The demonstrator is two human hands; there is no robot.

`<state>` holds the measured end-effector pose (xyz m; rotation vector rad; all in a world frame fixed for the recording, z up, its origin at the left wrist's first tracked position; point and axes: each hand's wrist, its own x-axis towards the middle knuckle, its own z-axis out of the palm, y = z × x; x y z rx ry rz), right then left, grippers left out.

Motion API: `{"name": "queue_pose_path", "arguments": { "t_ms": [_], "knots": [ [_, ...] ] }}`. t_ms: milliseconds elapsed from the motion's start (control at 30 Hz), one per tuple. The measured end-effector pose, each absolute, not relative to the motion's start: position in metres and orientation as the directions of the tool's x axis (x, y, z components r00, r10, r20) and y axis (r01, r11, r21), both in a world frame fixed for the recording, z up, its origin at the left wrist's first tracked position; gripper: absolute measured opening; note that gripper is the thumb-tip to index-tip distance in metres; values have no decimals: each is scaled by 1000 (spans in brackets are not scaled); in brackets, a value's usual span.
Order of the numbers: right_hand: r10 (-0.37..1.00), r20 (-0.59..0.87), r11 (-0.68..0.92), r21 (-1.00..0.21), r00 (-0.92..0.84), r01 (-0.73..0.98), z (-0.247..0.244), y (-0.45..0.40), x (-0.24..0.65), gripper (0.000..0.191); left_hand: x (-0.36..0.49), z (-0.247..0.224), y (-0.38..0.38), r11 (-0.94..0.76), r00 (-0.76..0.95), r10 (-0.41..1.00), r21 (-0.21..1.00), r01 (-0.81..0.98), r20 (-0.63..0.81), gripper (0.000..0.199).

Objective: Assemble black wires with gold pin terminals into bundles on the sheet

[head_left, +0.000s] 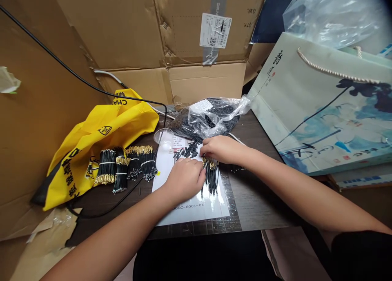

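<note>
My left hand (186, 179) is closed over a white printed sheet (183, 213), its thumb beside a loose bunch of short black wires (211, 179) with gold ends. What its fingers hold, if anything, is hidden. My right hand (223, 148) is just beyond, fingers pinched together at the top of that bunch; anything between them is too small to make out. A pile of short black tube pieces (189, 150) lies between and behind the hands. To the left stand several tied bundles of black wires (107, 166) with gold and silver ends.
A yellow plastic bag (104, 130) lies left, with a black cable (61, 62) crossing above it. A clear bag of black parts (208, 117) sits behind the hands. A paper gift bag (324, 109) stands right. Cardboard walls (122, 32) surround the back and left.
</note>
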<state>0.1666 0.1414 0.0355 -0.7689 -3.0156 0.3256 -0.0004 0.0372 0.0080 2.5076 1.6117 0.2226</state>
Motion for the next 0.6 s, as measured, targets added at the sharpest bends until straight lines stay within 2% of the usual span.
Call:
{"name": "queue_pose_path", "arguments": {
  "t_ms": [133,267,433,600],
  "knots": [
    [444,-62,861,-245,-894,445,29,150,163,16,-4,8,38,-419,427,904,265,869,27,31],
    [464,-112,851,-219,-879,477,29,150,162,9,-4,7,37,-417,429,903,308,855,32,32],
    [527,-122,825,-164,-841,541,32,141,163,10,-1,7,35,-407,423,905,367,836,41,30],
    [531,-103,821,-181,-841,541,33,138,167,11,-2,10,38,-385,401,914,454,804,64,28]
  ]
}}
